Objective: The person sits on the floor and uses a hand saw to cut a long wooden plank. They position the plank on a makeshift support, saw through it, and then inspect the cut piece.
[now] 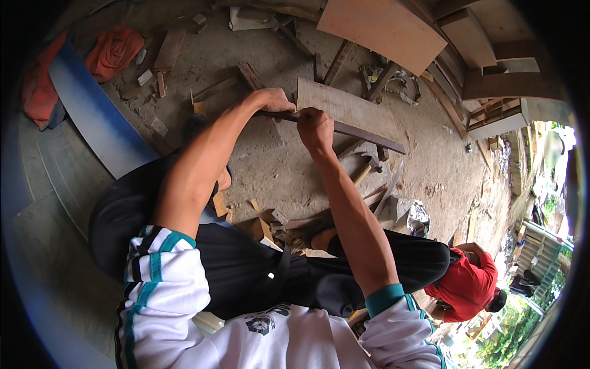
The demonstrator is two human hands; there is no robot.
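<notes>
Both my arms stretch forward over the dirt floor. My left hand is closed around the left end of a long, dark wooden strip. Just to its right, my right hand is closed too, gripping the same strip with bent fingers. The strip runs off to the right, sloping slightly toward me. Along its far side lies a wide, pale wooden board; whether the two are joined I cannot tell. Below the strip's right part rests a hammer with a wooden handle.
Scrap wood lies by my feet. A large plywood sheet and wooden furniture frames stand far right. A bent blue-and-white panel is at my left, beside orange cloth. A person in red crouches at lower right.
</notes>
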